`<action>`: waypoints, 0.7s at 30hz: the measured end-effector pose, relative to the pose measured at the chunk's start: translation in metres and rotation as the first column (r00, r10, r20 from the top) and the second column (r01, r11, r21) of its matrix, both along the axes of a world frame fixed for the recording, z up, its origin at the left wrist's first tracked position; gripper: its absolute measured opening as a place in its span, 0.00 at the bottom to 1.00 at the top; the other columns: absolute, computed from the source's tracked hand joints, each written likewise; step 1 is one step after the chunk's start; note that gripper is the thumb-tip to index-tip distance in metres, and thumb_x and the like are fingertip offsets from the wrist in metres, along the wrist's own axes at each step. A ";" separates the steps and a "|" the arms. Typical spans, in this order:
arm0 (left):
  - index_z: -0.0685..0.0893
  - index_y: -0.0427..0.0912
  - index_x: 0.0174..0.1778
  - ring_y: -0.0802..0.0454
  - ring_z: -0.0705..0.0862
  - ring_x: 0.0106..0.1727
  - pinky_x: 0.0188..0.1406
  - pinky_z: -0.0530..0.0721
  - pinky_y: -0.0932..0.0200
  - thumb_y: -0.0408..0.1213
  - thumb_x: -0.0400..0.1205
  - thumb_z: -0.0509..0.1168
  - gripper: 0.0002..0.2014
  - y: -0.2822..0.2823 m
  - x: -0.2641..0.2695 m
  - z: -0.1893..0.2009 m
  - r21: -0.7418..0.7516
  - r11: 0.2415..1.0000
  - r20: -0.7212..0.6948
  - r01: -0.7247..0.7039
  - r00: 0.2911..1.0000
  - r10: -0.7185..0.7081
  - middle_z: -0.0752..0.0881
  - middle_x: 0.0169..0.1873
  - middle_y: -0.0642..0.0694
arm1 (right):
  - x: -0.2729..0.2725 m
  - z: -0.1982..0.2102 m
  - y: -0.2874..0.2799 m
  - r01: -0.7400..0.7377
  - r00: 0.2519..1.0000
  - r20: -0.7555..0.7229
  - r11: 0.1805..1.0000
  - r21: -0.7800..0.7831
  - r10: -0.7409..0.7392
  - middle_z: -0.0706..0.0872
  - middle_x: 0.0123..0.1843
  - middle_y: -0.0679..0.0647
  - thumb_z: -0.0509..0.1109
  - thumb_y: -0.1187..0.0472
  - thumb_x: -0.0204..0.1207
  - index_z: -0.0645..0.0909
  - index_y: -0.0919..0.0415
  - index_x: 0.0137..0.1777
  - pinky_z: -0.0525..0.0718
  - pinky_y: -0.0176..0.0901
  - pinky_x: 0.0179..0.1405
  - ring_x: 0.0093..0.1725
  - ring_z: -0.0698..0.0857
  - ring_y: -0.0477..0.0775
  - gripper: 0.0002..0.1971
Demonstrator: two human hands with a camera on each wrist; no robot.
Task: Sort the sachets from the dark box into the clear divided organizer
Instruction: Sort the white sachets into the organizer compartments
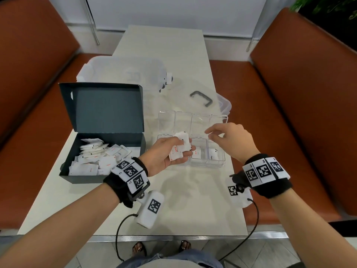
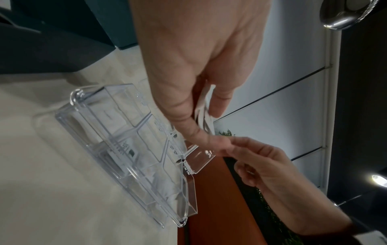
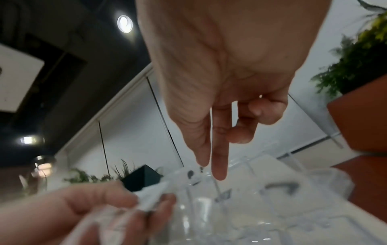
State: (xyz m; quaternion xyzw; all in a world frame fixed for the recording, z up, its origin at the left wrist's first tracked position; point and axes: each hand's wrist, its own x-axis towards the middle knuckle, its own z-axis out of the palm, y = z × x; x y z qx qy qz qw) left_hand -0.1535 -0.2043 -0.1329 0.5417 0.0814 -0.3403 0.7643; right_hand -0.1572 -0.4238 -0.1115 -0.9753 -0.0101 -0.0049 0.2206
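Note:
The dark box (image 1: 108,136) stands open at the left with several white sachets (image 1: 96,157) inside. My left hand (image 1: 164,153) grips a small stack of sachets (image 1: 182,141) over the left end of the clear divided organizer (image 1: 216,165). Two front compartments each hold a sachet (image 1: 197,152). My right hand (image 1: 218,132) hovers empty above the organizer's right half, thumb and index finger extended. The left wrist view shows the held sachets (image 2: 204,106) edge-on between my thumb and fingers, above the organizer (image 2: 117,132). The right wrist view shows my right hand (image 3: 210,169) holding nothing.
A large translucent storage bin (image 1: 125,72) stands behind the dark box. Its lid with a grey handle (image 1: 201,98) lies behind the organizer. Orange benches (image 1: 289,93) flank the narrow pale table (image 1: 173,200), whose near edge runs just below my wrists.

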 end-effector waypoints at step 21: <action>0.84 0.44 0.60 0.47 0.90 0.53 0.39 0.85 0.64 0.40 0.86 0.62 0.10 -0.007 -0.009 0.012 0.089 0.957 0.199 0.277 0.936 -0.290 0.91 0.52 0.45 | -0.021 0.001 0.022 0.022 0.999 -0.035 0.813 0.581 -0.003 0.88 0.29 0.51 0.75 0.62 0.74 0.90 0.55 0.54 0.86 0.30 0.38 0.27 0.87 0.46 0.09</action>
